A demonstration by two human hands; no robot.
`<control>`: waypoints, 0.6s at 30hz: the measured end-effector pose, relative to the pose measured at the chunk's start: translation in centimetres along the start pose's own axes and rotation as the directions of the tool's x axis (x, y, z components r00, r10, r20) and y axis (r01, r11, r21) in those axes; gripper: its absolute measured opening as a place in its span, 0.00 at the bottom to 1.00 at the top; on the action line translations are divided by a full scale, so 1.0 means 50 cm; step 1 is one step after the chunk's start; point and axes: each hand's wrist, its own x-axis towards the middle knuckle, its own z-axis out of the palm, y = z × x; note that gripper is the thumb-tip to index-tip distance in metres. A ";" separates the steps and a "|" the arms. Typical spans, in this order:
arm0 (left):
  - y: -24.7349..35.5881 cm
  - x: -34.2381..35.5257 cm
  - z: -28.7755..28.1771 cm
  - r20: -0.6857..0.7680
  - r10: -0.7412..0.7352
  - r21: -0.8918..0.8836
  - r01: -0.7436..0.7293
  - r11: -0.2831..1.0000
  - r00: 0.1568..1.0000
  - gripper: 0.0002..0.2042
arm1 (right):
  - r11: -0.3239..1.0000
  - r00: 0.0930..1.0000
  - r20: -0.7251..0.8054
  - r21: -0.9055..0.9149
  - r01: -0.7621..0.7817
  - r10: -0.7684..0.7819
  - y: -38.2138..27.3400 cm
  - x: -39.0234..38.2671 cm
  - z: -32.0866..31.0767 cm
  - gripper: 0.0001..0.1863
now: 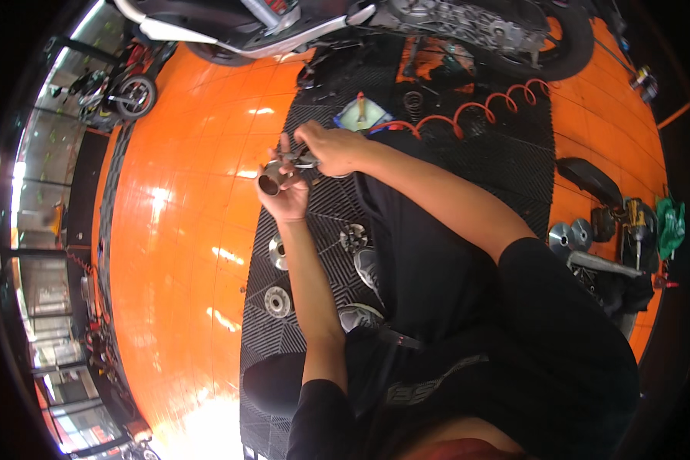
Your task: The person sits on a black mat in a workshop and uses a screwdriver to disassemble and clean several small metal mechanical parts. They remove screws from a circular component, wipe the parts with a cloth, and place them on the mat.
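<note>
My left hand (287,201) is closed around a hollow cylindrical metal part (269,182), its open end tilted toward me. My right hand (332,149) grips a smaller metal piece (302,159) at the cylinder's upper right; its exact shape is partly hidden by my fingers. Below my hands, round metal parts (277,301) and a toothed or slotted disc (353,238) lie on the black ribbed mat (268,337). Just above my right hand, a shallow container (349,116) holds pale liquid and a brush (361,103). A coil spring (413,104) stands to its right.
A scooter (460,23) spans the top, and another two-wheeler (119,98) stands at upper left. A red coiled air hose (494,103) crosses the mat. At right are metal discs (561,238), a yellow drill (634,218) and a green bag (671,226) near the orange floor (176,253).
</note>
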 end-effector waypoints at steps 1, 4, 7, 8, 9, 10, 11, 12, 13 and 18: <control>0.008 -0.002 0.000 -0.003 -0.019 0.019 0.019 1.000 1.000 0.22 | 1.000 1.000 0.015 0.007 0.015 -0.015 0.001 0.004 0.000 0.32; 0.023 -0.006 0.011 -0.077 0.001 0.117 0.008 0.993 0.997 0.23 | 0.999 0.999 0.044 0.031 0.024 -0.026 0.003 0.014 0.007 0.29; 0.004 0.004 0.037 -0.123 0.114 0.232 -0.084 0.969 0.986 0.25 | 0.998 0.999 0.002 0.045 0.037 -0.037 0.019 0.022 0.012 0.25; -0.005 0.010 0.048 -0.130 0.131 0.253 -0.095 0.963 0.983 0.26 | 0.998 0.999 -0.026 0.044 0.044 -0.043 0.027 0.025 0.015 0.24; -0.015 0.012 0.056 -0.139 0.150 0.270 -0.108 0.957 0.979 0.26 | 0.996 0.996 -0.074 0.077 0.050 -0.044 0.032 0.025 0.016 0.23; -0.023 0.015 0.065 -0.147 0.167 0.287 -0.120 0.950 0.975 0.27 | 0.992 0.992 -0.122 0.110 0.056 -0.042 0.037 0.027 0.017 0.23; -0.029 0.020 0.075 -0.154 0.191 0.301 -0.138 0.944 0.969 0.28 | 0.988 0.984 -0.172 0.141 0.063 -0.038 0.042 0.029 0.018 0.22; -0.035 0.024 0.082 -0.160 0.218 0.313 -0.160 0.936 0.963 0.28 | 0.981 0.966 -0.245 0.152 0.119 -0.079 0.042 0.030 0.017 0.21; -0.039 0.026 0.087 -0.166 0.244 0.325 -0.180 0.928 0.956 0.28 | 0.980 0.969 -0.240 0.164 0.109 -0.067 0.042 0.032 0.016 0.22; -0.079 0.039 0.127 -0.194 0.396 0.481 -0.265 0.836 0.897 0.25 | 0.946 0.943 -0.289 0.225 0.234 -0.165 0.037 0.018 -0.017 0.29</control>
